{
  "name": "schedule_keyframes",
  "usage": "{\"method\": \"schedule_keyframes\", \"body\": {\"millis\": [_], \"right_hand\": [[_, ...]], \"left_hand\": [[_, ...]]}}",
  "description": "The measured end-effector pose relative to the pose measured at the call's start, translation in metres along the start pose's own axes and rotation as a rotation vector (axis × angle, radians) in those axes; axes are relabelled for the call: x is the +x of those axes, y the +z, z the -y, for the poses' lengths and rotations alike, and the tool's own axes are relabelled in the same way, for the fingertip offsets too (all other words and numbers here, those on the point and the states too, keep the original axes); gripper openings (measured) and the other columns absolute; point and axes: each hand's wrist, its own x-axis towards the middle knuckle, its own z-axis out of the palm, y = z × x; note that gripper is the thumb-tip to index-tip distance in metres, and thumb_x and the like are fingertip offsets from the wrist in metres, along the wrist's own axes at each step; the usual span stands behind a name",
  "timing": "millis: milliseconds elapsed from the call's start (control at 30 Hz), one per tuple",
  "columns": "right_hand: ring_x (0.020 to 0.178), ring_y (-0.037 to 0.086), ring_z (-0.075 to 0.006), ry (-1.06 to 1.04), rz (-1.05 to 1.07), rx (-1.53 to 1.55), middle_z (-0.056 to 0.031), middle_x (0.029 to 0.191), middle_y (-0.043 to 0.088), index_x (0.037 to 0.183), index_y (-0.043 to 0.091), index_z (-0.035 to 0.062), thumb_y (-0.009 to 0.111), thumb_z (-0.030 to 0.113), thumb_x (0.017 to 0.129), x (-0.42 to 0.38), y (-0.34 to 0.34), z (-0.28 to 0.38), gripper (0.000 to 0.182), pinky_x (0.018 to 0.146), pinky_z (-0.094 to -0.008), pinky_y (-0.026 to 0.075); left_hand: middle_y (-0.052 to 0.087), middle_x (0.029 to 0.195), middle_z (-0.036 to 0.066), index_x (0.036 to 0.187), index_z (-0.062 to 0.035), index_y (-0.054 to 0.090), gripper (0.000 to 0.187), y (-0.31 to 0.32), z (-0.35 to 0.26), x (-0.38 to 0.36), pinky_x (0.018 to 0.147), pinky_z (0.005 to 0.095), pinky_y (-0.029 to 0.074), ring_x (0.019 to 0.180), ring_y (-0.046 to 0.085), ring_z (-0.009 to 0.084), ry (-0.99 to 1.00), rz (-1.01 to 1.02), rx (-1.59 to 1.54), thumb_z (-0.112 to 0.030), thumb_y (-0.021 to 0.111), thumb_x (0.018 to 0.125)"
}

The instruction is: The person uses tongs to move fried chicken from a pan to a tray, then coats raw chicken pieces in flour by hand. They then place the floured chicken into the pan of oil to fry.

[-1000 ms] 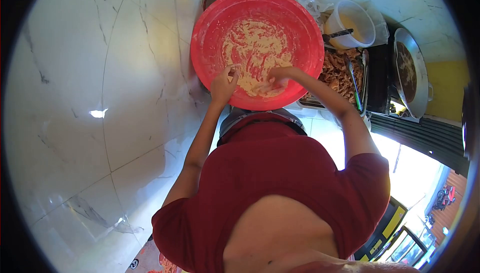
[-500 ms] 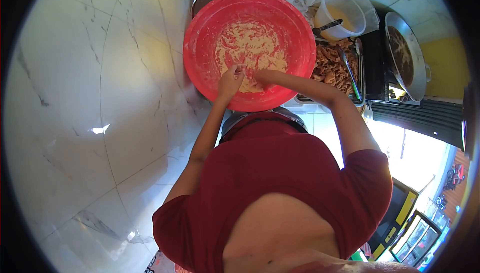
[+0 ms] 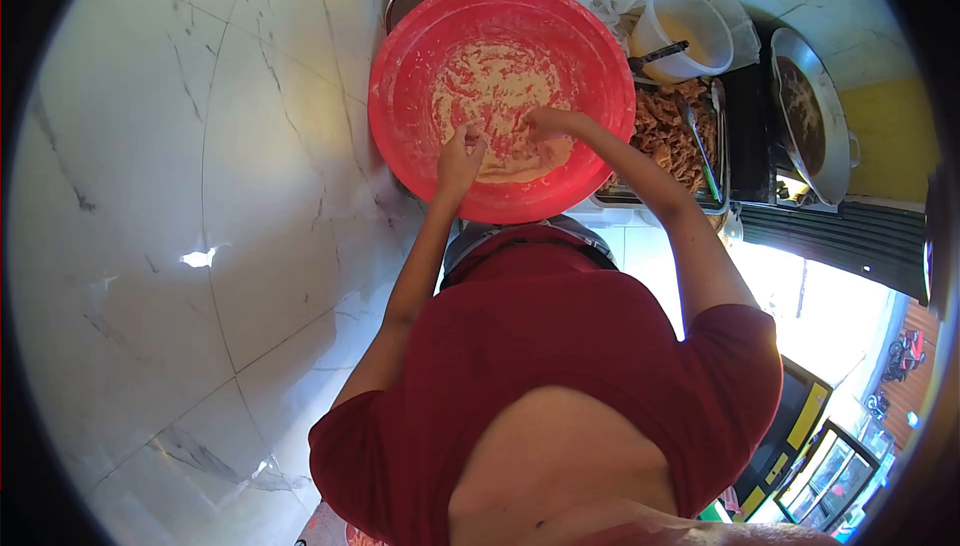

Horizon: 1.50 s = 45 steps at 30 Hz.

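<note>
Head view: I saw the left hand [image 3: 459, 164] and right hand [image 3: 549, 124] inside the red plastic basin [image 3: 398, 96], fingers curled, any pinch unclear; light, even sweeps through the floury powder [image 3: 500, 71] seemed wisest.

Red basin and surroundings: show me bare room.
Free: far wall of the red basin beyond the pale mixture, and seemingly the dark strip between loaded tray and pan. Crowded: around left hand and right hand, and the tray with its tongs.
</note>
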Motion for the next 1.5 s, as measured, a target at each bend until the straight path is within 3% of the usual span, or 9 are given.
{"method": "schedule_keyframes", "body": {"millis": [200, 400, 600, 700, 900, 1000, 1100, 1400, 1500], "right_hand": [[0.083, 0.061, -0.0305, 0.268, 0.079, -0.228, -0.0174, 0.087, 0.063, 0.099, 0.064, 0.0051, 0.066, 0.029, 0.070, 0.001, 0.029, 0.054, 0.037, 0.071, -0.0396, 0.049], [0.079, 0.062, -0.0335, -0.024, -0.122, -0.599, -0.0171, 0.078, 0.064, 0.085, 0.065, 0.0020, 0.072, 0.039, 0.063, 0.011, 0.084, 0.051, 0.044, 0.070, -0.0415, 0.050], [0.082, 0.062, -0.0266, 0.122, 0.376, -0.496, -0.0140, 0.084, 0.065, 0.092, 0.066, 0.0041, 0.075, 0.031, 0.062, -0.001, 0.032, 0.062, 0.041, 0.067, -0.0381, 0.049], [0.075, 0.061, -0.0245, -0.063, 0.542, -0.503, -0.0135, 0.080, 0.065, 0.092, 0.067, 0.0047, 0.073, 0.027, 0.062, 0.011, 0.010, 0.033, 0.038, 0.063, -0.0372, 0.048], [0.082, 0.063, -0.0283, 0.078, -0.254, -0.486, -0.0144, 0.083, 0.065, 0.086, 0.066, 0.0026, 0.070, 0.011, 0.060, -0.011, -0.004, 0.019, 0.028, 0.064, -0.0385, 0.050], [0.087, 0.063, -0.0281, 0.295, -0.329, -0.587, -0.0138, 0.086, 0.065, 0.086, 0.066, 0.0044, 0.068, 0.009, 0.060, -0.007, 0.006, 0.022, 0.026, 0.065, -0.0384, 0.051], [0.088, 0.064, -0.0260, 0.275, -0.080, -0.622, -0.0124, 0.088, 0.066, 0.088, 0.066, 0.0059, 0.068, 0.009, 0.061, -0.001, 0.006, 0.012, 0.027, 0.067, -0.0378, 0.052], [0.073, 0.064, -0.0287, 0.212, -0.301, -0.473, -0.0156, 0.080, 0.064, 0.080, 0.064, 0.0013, 0.070, 0.017, 0.057, -0.014, 0.001, 0.010, 0.029, 0.061, -0.0390, 0.050], [0.073, 0.064, -0.0263, 0.101, 0.009, -0.471, -0.0164, 0.071, 0.063, 0.070, 0.064, 0.0014, 0.073, 0.018, 0.055, -0.004, 0.000, 0.010, 0.024, 0.059, -0.0345, 0.050]], "left_hand": [[0.063, 0.091, 0.012, 0.112, -0.0072, 0.054, 0.032, 0.001, 0.002, 0.001, 0.072, 0.0331, 0.047, 0.083, 0.062, 0.0232, -0.031, 0.004, -0.042, -0.022, 0.054, 0.083], [0.063, 0.090, 0.012, 0.111, -0.0066, 0.055, 0.032, -0.001, 0.003, 0.000, 0.073, 0.0325, 0.047, 0.084, 0.061, 0.0225, -0.014, -0.003, -0.044, -0.022, 0.054, 0.083], [0.063, 0.090, 0.012, 0.110, -0.0059, 0.056, 0.031, -0.002, 0.002, 0.001, 0.074, 0.0316, 0.048, 0.084, 0.061, 0.0218, 0.013, 0.011, -0.058, -0.022, 0.054, 0.084], [0.063, 0.090, 0.012, 0.110, -0.0054, 0.056, 0.031, -0.001, 0.006, 0.002, 0.074, 0.0312, 0.048, 0.083, 0.062, 0.0218, 0.020, 0.043, -0.051, -0.021, 0.054, 0.084], [0.062, 0.091, 0.013, 0.109, -0.0040, 0.057, 0.033, 0.011, 0.022, 0.011, 0.074, 0.0323, 0.048, 0.083, 0.061, 0.0234, 0.023, 0.176, 0.024, -0.022, 0.057, 0.081], [0.062, 0.092, 0.015, 0.106, -0.0023, 0.057, 0.037, 0.024, 0.030, 0.023, 0.075, 0.0344, 0.048, 0.084, 0.061, 0.0257, 0.070, 0.280, 0.202, -0.025, 0.060, 0.077], [0.062, 0.092, 0.016, 0.101, -0.0019, 0.059, 0.038, 0.040, 0.024, 0.026, 0.074, 0.0376, 0.048, 0.085, 0.061, 0.0284, 0.139, 0.386, 0.504, -0.028, 0.062, 0.075], [0.066, 0.084, 0.010, 0.088, -0.0105, 0.068, 0.029, 0.105, 0.011, 0.026, 0.064, 0.0376, 0.050, 0.080, 0.064, 0.0268, 0.058, 0.445, 0.947, -0.033, 0.066, 0.069], [0.066, 0.079, 0.009, 0.086, -0.0120, 0.068, 0.033, 0.108, 0.014, 0.028, 0.062, 0.0379, 0.049, 0.077, 0.065, 0.0261, 0.068, 0.458, 0.954, -0.041, 0.062, 0.071]]}}
